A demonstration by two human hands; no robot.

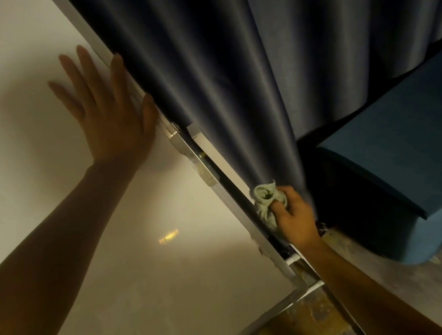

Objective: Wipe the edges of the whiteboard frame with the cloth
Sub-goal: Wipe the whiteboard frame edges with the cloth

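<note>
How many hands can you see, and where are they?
2. The left hand rests flat on the whiteboard by its frame. The right hand grips the cloth against that frame, lower down.

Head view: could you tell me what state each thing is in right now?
left hand: open, fingers straight, flat against the whiteboard.
right hand: grips the cloth.
cloth: bunched up, pressed to the frame's side edge.
whiteboard: blank, hazy smears near its lower part.
frame: metal, worn in spots.
curtain: drawn, hanging in folds beside the frame.
</note>
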